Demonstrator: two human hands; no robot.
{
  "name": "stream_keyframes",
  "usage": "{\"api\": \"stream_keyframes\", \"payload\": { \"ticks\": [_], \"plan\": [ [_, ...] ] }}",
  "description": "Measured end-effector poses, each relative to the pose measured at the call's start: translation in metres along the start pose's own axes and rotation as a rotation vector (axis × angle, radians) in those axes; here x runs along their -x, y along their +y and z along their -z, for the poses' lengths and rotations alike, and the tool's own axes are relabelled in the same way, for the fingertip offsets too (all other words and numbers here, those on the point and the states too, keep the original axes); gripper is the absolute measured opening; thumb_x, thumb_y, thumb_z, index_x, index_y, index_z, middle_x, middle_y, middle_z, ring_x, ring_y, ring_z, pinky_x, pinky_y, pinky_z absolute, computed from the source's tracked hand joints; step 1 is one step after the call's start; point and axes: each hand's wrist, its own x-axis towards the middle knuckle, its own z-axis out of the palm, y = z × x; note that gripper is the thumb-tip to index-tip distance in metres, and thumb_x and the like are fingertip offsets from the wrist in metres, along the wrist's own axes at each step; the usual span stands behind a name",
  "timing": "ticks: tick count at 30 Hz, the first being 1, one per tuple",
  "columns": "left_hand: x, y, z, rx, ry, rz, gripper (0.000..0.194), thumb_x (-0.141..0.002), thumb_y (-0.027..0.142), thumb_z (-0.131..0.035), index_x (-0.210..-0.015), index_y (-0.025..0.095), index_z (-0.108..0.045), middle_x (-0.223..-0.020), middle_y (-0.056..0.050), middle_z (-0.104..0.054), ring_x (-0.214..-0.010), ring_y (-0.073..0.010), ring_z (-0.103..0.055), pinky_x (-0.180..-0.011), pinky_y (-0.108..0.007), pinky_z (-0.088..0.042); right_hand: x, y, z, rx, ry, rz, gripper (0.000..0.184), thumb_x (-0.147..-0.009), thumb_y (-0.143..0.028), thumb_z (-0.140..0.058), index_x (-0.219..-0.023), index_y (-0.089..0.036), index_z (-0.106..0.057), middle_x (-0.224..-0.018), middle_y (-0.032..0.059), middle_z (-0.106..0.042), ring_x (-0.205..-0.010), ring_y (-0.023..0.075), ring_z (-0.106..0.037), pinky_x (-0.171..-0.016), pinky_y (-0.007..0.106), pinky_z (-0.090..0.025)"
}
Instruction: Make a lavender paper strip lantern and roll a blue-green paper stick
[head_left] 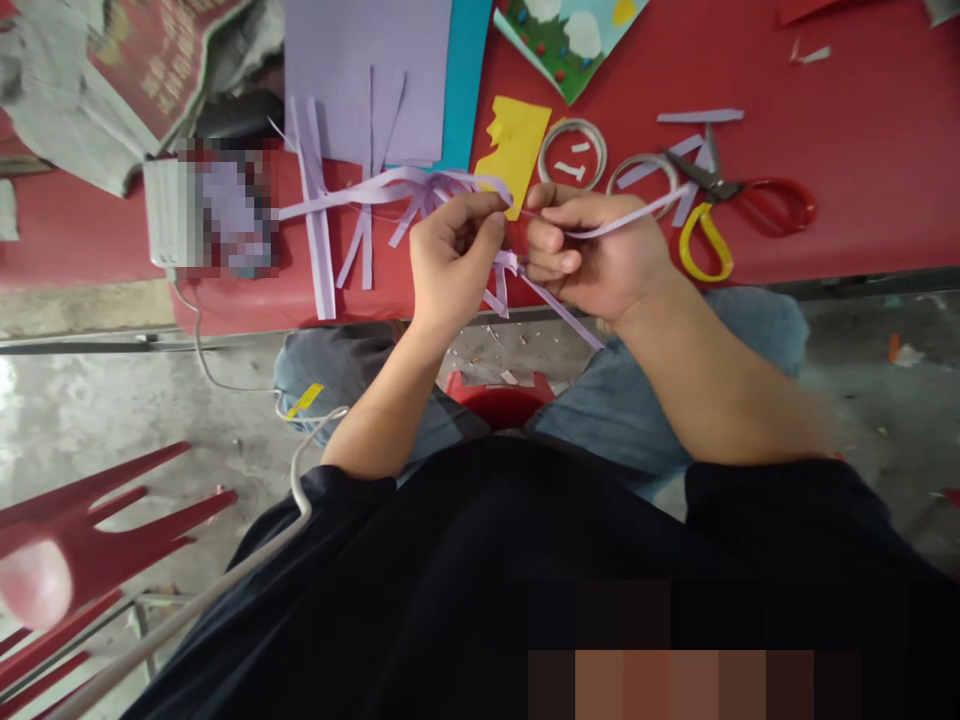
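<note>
Close together over the front edge of the red table are my two hands. My left hand [457, 255] pinches a long purple paper strip [397, 188] between thumb and fingers; the strip trails off to the left. Curled around another part of purple paper strip [634, 218] is my right hand [592, 245], and this length runs back over its palm. Whether both hands hold one and the same strip I cannot tell. Looped and cut purple strips [566, 315] hang below and between the hands. More loose strips [319, 225] lie left of my left hand.
Scissors [724, 190] with red and yellow handles lie right of two tape rolls [574, 155]. A torn yellow paper [517, 140], purple sheets [367, 80] and a blue sheet [461, 80] lie behind. A white box [169, 215] with a cable sits at left.
</note>
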Motion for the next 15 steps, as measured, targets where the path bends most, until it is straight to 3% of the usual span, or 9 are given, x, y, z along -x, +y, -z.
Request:
{"api": "stream_keyframes", "payload": {
  "ticks": [5, 15],
  "plan": [
    [-0.002, -0.02, -0.003, 0.031, 0.074, -0.143, 0.038, -0.102, 0.064, -0.073, -0.118, 0.03, -0.076, -0.093, -0.004, -0.075, -0.082, -0.0191, -0.076, -0.077, -0.034, -0.064, 0.001, -0.001, -0.002, -0.061, -0.019, 0.002, 0.012, -0.1, -0.013, -0.061, -0.092, -0.022, -0.066, -0.063, -0.0065, -0.054, -0.045, 0.008, -0.039, -0.048, 0.022, -0.039],
    [0.006, -0.016, -0.013, 0.067, 0.081, -0.129, 0.043, -0.099, 0.071, -0.072, -0.112, 0.03, -0.077, -0.087, -0.003, -0.07, -0.074, -0.0159, -0.069, -0.068, -0.031, -0.059, 0.001, -0.002, -0.009, -0.021, 0.051, -0.023, 0.012, -0.105, -0.026, -0.066, -0.093, -0.023, -0.068, -0.061, -0.0073, -0.052, -0.042, 0.008, -0.04, -0.047, 0.025, -0.039]
  ]
}}
